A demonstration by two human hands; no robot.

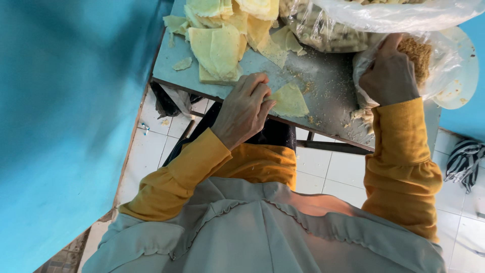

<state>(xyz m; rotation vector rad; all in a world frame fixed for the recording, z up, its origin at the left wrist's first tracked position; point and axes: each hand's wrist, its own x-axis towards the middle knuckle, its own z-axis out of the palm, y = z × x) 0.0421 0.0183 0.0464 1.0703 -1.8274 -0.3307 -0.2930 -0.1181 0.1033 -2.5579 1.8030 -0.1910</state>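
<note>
1. The left hand (246, 107) rests at the near edge of the grey-blue tabletop (323, 86), its fingers curled and pressed together on the corner of a single pale yellow, thin, roughly triangular wrapper sheet (289, 100). The fingertips are folded under the knuckles, so exactly how they pinch the sheet is hard to make out.
2. That sheet lies flat near the table's front edge, just right of the left hand, with crumbs scattered around it.
3. The right hand (389, 76) is closed on the edge of a clear plastic bag (444, 65) holding a brown crumbly filling (417, 53). The thumb points up along the bag; the other fingers are hidden behind the hand and plastic, so whether they reach inside cannot be told.
4. Farther back sits a loose stack of the same pale yellow wrapper sheets (220, 45), folded and overlapping, cut off by the top edge of the picture.
5. A second, larger clear plastic bag (353, 25) of pale pieces lies at the top right, also cut off; its contents are blurred by the plastic.
6. Under the right-hand bag a white round plate (462, 76) shows only partly.
7. Mustard-yellow sleeves cover both arms, and a grey-green headscarf (262, 232) hides the lap.
8. A teal wall (65, 111) fills the left side; white floor tiles (343, 172) show below, with a striped black-and-white cloth (464, 159) at the right edge, partly out of view.
</note>
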